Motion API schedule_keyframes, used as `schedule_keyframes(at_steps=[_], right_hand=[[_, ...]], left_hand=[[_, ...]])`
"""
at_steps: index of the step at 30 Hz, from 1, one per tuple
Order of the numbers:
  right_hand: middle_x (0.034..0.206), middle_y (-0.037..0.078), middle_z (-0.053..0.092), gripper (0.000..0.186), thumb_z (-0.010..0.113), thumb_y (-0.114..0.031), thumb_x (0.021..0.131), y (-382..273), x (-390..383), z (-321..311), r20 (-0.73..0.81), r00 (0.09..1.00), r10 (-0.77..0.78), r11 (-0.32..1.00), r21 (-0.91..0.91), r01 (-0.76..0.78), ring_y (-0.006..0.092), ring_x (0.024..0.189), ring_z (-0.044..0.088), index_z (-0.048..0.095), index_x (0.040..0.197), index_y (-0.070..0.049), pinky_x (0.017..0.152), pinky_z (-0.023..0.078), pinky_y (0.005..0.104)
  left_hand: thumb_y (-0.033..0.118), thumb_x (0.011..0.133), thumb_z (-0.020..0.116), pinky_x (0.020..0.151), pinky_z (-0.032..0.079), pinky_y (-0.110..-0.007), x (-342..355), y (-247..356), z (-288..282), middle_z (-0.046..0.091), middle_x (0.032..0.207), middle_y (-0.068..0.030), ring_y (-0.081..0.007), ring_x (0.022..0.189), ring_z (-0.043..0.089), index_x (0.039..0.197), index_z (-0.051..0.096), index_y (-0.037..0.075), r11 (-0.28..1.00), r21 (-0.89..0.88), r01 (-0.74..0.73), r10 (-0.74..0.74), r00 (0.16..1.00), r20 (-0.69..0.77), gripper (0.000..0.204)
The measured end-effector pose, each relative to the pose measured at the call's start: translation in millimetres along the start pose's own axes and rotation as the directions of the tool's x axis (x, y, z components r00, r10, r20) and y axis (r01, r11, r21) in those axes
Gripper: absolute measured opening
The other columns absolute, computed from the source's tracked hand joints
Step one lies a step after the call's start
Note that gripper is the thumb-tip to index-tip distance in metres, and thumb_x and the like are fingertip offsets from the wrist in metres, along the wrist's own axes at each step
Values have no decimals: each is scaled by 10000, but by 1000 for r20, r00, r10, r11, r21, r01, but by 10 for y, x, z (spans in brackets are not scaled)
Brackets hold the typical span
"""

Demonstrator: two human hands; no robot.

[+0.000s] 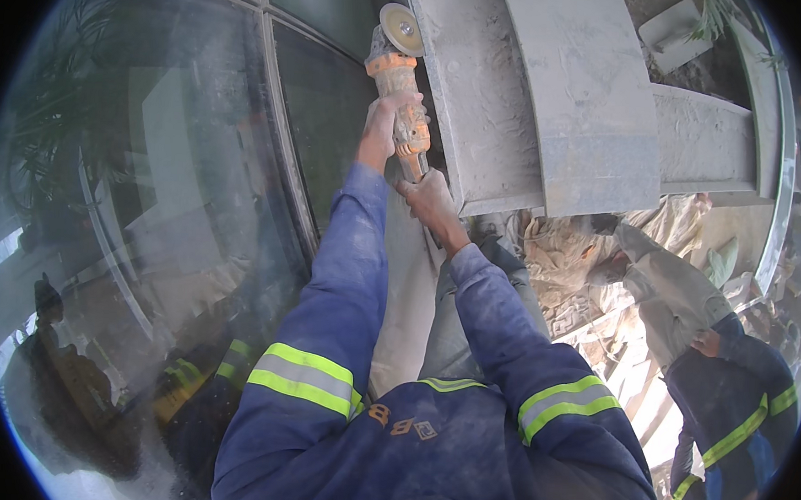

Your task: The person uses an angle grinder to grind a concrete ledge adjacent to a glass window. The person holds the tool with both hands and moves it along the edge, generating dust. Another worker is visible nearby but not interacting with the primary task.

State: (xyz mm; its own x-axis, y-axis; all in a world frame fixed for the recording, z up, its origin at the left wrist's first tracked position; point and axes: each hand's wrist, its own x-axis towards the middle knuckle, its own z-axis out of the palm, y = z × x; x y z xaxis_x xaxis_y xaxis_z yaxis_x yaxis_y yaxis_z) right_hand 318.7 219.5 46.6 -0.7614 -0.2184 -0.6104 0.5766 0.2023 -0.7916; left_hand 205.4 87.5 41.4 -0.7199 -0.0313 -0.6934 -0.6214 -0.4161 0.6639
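An orange, dust-covered angle grinder (411, 131) is held out in front of me, its round disc (402, 28) at the far end. My left hand (388, 116) is wrapped round the front of its body. Farther back, my right hand (433, 202) grips the rear end of the tool. The disc is beside the left edge of a grey, dusty slab structure (478, 99); whether it touches that edge I cannot tell.
Dark framed glass panes (159, 144) rise close on my left and mirror the surroundings. A wide grey board (598, 161) lies across the slab structure. At the right a co-worker (731, 398) in a blue reflective jacket stands near crumpled, dusty sheeting (569, 260).
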Motion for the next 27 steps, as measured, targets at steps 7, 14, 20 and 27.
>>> schedule_keyframes(at_steps=[7, 14, 20, 27], right_hand=[[651, 72, 591, 335, 747, -263, 881, -49, 25, 28, 11, 999, 51, 998, -29, -51, 188, 510, 621, 632, 801, 41, 490, 502, 361], [647, 65, 596, 356, 751, -284, 896, 134, 38, 68, -30, 999, 39, 999, -24, -40, 178, 501, 609, 630, 800, 37, 498, 503, 358], [818, 243, 723, 521, 793, -322, 863, 146, 62, 23, 38, 991, 130, 988, -89, -126, 370, 776, 759, 640, 1082, 125, 676, 561, 456], [848, 271, 728, 570, 800, -327, 847, 169, 104, 24, 18, 991, 132, 986, -101, -130, 392, 817, 761, 629, 1110, 148, 731, 576, 468]], left_hand=[[243, 756, 825, 652, 592, -398, 108, 3, -61, 659, 881, -112, -240, 718, 680, 1098, 634, 17, 999, 2, -43, 43, 999, 22, 453], [238, 786, 800, 685, 602, -425, -20, 26, 21, 663, 908, -129, -269, 781, 701, 1129, 618, 7, 1000, 17, 10, -10, 1000, 4, 452], [235, 786, 799, 694, 610, -424, -9, -15, -40, 684, 918, -153, -284, 803, 724, 1119, 621, -3, 999, -9, 31, -31, 1000, 4, 446], [237, 780, 803, 697, 612, -421, 58, -44, -68, 688, 913, -152, -289, 801, 732, 1098, 635, 0, 999, -29, 23, -22, 999, 30, 430]])
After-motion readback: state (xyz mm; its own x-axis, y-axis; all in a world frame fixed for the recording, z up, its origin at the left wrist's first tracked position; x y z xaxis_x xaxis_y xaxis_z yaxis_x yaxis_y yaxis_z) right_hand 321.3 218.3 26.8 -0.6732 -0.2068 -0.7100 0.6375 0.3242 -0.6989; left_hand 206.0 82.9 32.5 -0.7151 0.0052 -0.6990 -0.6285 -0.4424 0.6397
